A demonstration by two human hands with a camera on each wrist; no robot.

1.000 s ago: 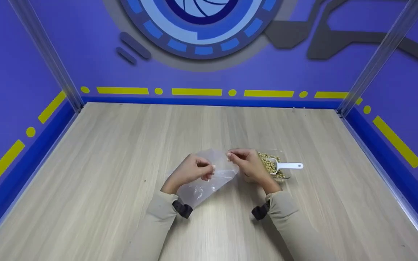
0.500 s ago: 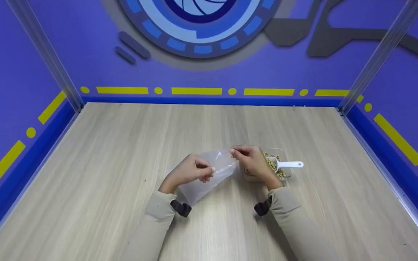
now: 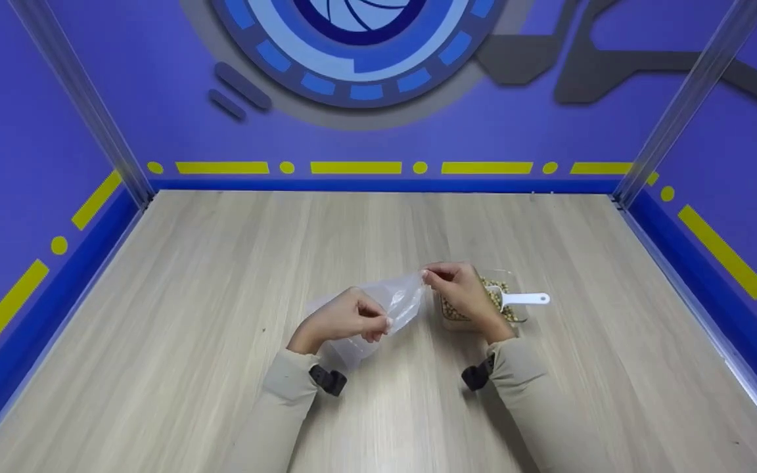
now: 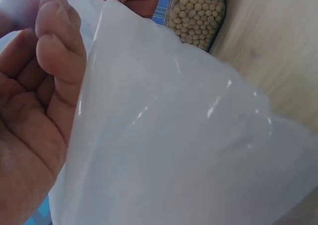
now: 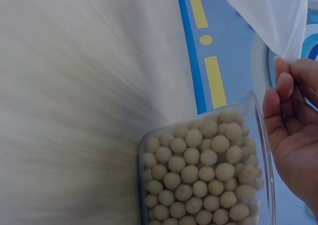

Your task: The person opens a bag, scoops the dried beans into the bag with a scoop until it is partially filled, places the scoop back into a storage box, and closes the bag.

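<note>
Between both hands a translucent plastic bag [image 3: 405, 299] is stretched, its lower part slanting down to the left. The left hand [image 3: 345, 320] pinches its near edge between thumb and fingers. At the bag's far right corner, the right hand [image 3: 460, 289] pinches the film; in the right wrist view the bag [image 5: 285, 16] tapers to those fingertips. Just under and beside the right hand stands a clear container [image 3: 460, 324] of round, tan beans [image 5: 198, 170]. A white scoop [image 3: 526, 299] lies in it, handle pointing right. The left wrist view is largely filled by the bag [image 4: 179, 115].
The wooden table [image 3: 221, 263] extends around the hands. Blue panels [image 3: 365, 148] with yellow marks stand at its back and sides. Metal posts [image 3: 83, 98] rise at the back corners. A black wrist camera [image 3: 329, 380] sits on each sleeve.
The right hand has shifted slightly right and away, drawing its corner of the bag taut. The left hand has dipped slightly toward the person, and the bag's mouth looks narrower.
</note>
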